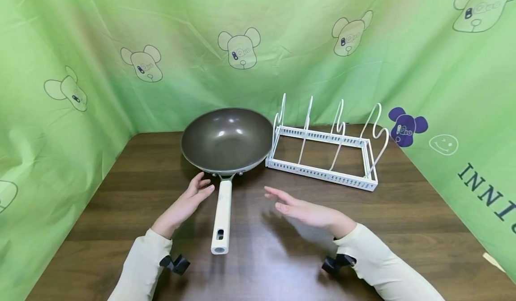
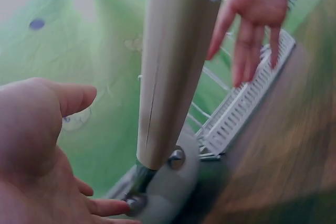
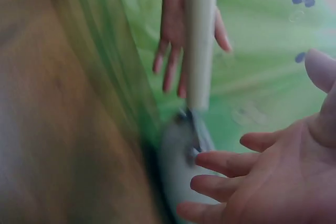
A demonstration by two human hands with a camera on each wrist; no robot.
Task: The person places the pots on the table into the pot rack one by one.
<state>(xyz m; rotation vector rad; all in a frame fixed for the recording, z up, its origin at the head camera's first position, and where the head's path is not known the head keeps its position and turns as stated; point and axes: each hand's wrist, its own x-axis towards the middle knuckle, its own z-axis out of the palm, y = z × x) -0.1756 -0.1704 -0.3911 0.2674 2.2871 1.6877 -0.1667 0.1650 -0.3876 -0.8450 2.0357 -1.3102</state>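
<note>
A deep, dark-lined pan (image 1: pixel 225 144) sits near the back edge of a wooden table (image 1: pixel 101 229), left of center, its pale handle (image 1: pixel 223 207) reaching toward the front edge with the free end angled slightly left. A person's 2 bare hands flank that handle, the left hand (image 1: pixel 185 204) just beside its upper end and clearly the nearer, the right hand (image 1: pixel 308 212) farther off across a stretch of bare wood. Neither hand holds anything: fingers are extended and loosely spread, thumbs stand away from the fingers, and a gap shows between each hand and the handle. The left forearm comes in from the table's front left, fingers angled forward and right; the right hand is raised above the wood, its fingers pointing left and palm turned inward. A white wire rack (image 1: pixel 318 174) stands beside the pan toward the back right corner; whether the 2 touch cannot be told.
</note>
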